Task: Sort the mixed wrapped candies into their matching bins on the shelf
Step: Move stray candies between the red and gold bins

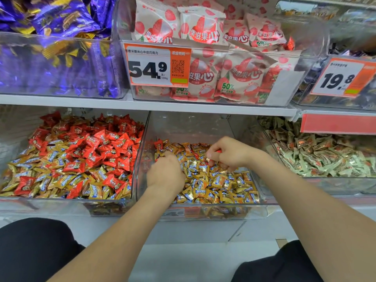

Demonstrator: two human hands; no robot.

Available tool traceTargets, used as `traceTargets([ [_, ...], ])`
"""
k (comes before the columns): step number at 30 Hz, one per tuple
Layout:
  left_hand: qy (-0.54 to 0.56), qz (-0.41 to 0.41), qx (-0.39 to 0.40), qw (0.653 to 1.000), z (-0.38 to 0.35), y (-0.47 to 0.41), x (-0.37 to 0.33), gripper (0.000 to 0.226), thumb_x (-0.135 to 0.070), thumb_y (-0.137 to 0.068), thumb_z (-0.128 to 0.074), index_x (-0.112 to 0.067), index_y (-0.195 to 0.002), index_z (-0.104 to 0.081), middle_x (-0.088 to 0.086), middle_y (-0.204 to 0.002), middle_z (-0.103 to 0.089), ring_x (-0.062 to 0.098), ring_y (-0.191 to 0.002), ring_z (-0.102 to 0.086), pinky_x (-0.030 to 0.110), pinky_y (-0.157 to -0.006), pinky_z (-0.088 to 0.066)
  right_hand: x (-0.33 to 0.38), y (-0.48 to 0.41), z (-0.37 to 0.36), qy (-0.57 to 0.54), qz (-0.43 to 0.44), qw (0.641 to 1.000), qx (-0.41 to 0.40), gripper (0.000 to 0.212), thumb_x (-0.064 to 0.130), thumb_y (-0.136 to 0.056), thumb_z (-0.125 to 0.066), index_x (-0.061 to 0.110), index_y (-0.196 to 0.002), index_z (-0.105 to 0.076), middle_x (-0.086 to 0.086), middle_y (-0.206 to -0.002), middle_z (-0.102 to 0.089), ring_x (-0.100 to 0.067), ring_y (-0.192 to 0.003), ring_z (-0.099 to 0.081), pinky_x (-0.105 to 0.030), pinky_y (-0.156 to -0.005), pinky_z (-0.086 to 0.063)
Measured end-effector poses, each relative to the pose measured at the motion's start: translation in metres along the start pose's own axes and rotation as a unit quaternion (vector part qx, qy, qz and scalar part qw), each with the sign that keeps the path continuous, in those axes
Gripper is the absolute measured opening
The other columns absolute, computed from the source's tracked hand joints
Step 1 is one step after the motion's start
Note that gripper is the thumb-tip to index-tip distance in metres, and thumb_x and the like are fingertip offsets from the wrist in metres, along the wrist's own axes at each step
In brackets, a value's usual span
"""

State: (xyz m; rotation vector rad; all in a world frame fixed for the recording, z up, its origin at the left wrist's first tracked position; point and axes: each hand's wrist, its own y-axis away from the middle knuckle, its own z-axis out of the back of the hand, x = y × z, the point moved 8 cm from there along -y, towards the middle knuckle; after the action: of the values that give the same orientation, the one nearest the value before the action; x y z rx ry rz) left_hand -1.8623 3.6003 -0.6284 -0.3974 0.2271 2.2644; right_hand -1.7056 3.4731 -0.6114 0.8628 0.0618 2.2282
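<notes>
Right hand (227, 154) pinching red candy (218, 151) above gold candies (219, 184) in middle bin (142, 151), left hand (165, 175) curled among them, hold unclear; risk of red slipping back from loose pinch, or gold strays snagged along.

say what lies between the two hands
Gold candies with a few red candies, between left hand and right hand; head view.

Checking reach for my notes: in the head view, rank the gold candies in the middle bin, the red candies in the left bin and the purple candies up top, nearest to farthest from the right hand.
From the right hand:
1. gold candies, middle bin, right under it.
2. red candies, left bin, to its left.
3. purple candies, upper shelf, far left.
</notes>
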Motion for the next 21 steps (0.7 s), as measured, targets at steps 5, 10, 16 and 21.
traceTargets([
  [5, -0.043, 0.003, 0.063, 0.997, -0.014, -0.003, 0.003, 0.029, -0.017, -0.101, -0.059, -0.003, -0.126, -0.053, 0.016, -0.119, -0.065, 0.037, -0.111, -0.064, 0.039, -0.071, -0.045, 0.003, -0.006, 0.008, 0.064, 0.005, 0.997, -0.052, 0.029, 0.016, -0.106, -0.053, 0.003, -0.099, -0.078, 0.0, -0.091, -0.078, -0.021, -0.066, -0.068, -0.035, -0.059, -0.06],
  [10, 0.031, 0.0, 0.075, 0.997, -0.024, -0.014, 0.011, 0.031, -0.018, -0.096, -0.066, -0.012, -0.072, -0.047, 0.009, -0.079, -0.062, 0.025, -0.069, -0.056, 0.035, -0.061, -0.045, 0.018, -0.006, -0.013, 0.151, 0.04, 0.988, -0.01, 0.03, 0.012, -0.103, -0.046, 0.015, -0.121, -0.071, 0.003, -0.093, -0.069, -0.014, -0.07, -0.062, -0.031, -0.072, -0.05],
  [16, 0.206, -0.019, 0.087, 0.975, -0.024, -0.015, 0.007, 0.025, -0.029, -0.104, -0.059, -0.01, -0.091, -0.07, 0.002, -0.084, -0.071, 0.019, -0.059, -0.061, 0.027, -0.052, -0.045, 0.011, -0.011, -0.041, 0.268, 0.01, 0.961, 0.067, 0.042, 0.03, -0.106, -0.063, 0.012, -0.143, -0.055, -0.013, -0.134, -0.06, -0.032, -0.127, -0.054, -0.038, -0.089, -0.046],
  [21, 0.332, -0.009, 0.077, 0.94, -0.017, -0.014, 0.0, 0.019, -0.025, -0.109, -0.047, -0.018, -0.098, -0.061, 0.007, -0.094, -0.07, 0.019, -0.068, -0.056, 0.025, -0.054, -0.036, 0.013, -0.009, -0.027, 0.163, 0.0, 0.986, 0.032, 0.028, 0.036, -0.107, -0.055, 0.009, -0.113, -0.059, -0.005, -0.096, -0.065, -0.025, -0.089, -0.06, -0.035, -0.07, -0.044],
])
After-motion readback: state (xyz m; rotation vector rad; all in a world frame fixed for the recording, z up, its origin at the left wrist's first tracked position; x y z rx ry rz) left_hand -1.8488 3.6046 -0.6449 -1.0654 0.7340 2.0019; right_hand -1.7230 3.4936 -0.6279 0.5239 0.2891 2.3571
